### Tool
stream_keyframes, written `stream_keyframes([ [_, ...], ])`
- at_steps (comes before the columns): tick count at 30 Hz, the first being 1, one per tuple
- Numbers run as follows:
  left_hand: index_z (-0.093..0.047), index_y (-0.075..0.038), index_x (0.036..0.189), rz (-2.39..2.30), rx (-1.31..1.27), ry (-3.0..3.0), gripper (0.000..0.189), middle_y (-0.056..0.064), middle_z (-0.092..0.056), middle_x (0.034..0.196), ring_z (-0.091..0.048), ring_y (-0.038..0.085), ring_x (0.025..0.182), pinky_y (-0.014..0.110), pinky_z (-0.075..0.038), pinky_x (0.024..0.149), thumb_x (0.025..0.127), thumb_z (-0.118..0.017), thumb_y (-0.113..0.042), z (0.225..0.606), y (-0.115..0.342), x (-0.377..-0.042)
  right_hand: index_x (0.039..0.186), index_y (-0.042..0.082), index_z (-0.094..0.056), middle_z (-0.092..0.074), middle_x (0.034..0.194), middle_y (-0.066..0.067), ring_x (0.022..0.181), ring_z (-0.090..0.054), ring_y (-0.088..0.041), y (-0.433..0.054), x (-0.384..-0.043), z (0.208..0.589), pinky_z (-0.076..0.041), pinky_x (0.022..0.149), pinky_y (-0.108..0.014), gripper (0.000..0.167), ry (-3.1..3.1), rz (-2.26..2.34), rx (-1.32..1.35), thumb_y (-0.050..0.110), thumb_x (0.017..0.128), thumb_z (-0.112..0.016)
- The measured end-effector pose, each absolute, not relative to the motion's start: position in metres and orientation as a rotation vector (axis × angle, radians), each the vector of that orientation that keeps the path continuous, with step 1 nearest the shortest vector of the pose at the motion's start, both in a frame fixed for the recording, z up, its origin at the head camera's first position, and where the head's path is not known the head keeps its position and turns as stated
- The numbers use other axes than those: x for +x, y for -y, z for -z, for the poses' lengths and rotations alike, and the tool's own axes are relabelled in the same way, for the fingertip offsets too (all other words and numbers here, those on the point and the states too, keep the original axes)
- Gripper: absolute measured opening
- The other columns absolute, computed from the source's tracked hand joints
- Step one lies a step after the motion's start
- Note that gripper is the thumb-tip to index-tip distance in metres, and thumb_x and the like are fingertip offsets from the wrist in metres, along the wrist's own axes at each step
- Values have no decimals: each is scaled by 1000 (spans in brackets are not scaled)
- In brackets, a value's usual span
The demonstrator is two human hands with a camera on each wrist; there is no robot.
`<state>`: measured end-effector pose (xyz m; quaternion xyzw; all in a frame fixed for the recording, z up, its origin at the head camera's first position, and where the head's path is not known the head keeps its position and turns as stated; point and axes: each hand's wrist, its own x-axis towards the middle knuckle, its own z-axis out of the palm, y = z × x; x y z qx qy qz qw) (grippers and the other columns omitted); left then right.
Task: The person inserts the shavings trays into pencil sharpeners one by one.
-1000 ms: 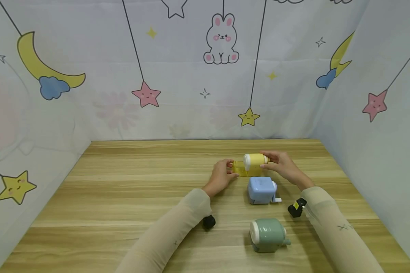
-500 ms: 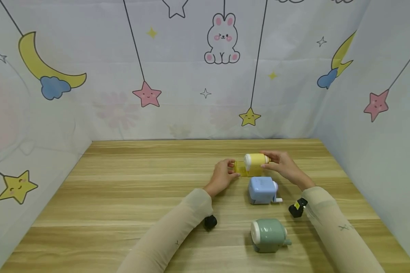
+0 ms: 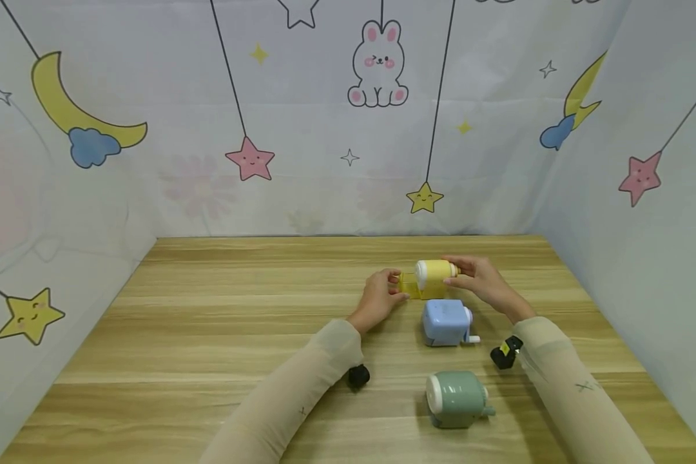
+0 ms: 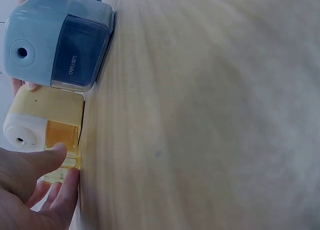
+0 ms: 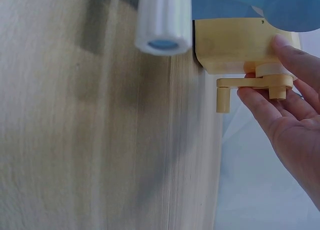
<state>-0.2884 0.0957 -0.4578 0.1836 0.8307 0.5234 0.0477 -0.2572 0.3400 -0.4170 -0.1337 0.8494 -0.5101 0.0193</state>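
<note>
A yellow crank pencil sharpener point(image 3: 434, 276) with a white front ring stands toward the back right of the table. Its clear yellow shavings drawer point(image 3: 409, 287) sticks out on the left side. My left hand point(image 3: 377, 298) pinches that drawer between thumb and fingers, as the left wrist view also shows. On the opposite side, my right hand point(image 3: 483, 283) grips the sharpener's body near the crank point(image 5: 245, 83), thumb on one face. Directly in front is a blue pencil sharpener point(image 3: 445, 321) with a dark window and a white crank handle point(image 5: 164, 22); no hand holds it.
Nearer the front edge, a green pencil sharpener point(image 3: 459, 398) stands with its crank to the right. The wood-grain table point(image 3: 238, 309) is bounded by printed cloth walls point(image 3: 301, 129) at the back and sides. Black wrist cameras point(image 3: 358, 376) hang beneath the sleeves.
</note>
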Motion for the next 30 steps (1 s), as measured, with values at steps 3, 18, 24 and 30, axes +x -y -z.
stream_keyframes([
  [3, -59, 6, 128, -1603, 559, -2532, 48, 18, -62, 112, -68, 26, 91, 23, -58, 76, 84, -78, 2, 458, -96, -289, 143, -7, -47, -49, 142, -28, 132, -45, -44, -340, -257, 417, -53, 89, -23, 54, -2633, 1585, -408, 4, 95, -68],
  [18, -60, 6, 127, -1606, 592, -2537, 48, 18, -62, 110, -67, 25, 89, 23, -58, 76, 83, -79, 1, 461, -95, -291, 143, -9, -46, -48, 142, -29, 131, -46, -44, -340, -257, 416, -53, 88, -21, 55, -2639, 1580, -406, 4, 94, -69],
  [24, -60, 4, 127, -1608, 582, -2529, 48, 18, -63, 111, -68, 25, 91, 24, -58, 76, 83, -79, 0, 462, -96, -292, 142, -8, -47, -48, 142, -29, 131, -46, -44, -339, -257, 417, -53, 88, -22, 54, -2627, 1595, -406, 2, 94, -68],
  [30, -60, 4, 127, -1625, 581, -2516, 48, 18, -63, 112, -68, 26, 91, 26, -58, 77, 83, -80, -1, 462, -97, -292, 143, -8, -47, -48, 143, -29, 132, -45, -44, -339, -258, 417, -53, 89, -22, 54, -2645, 1570, -407, 2, 94, -68],
])
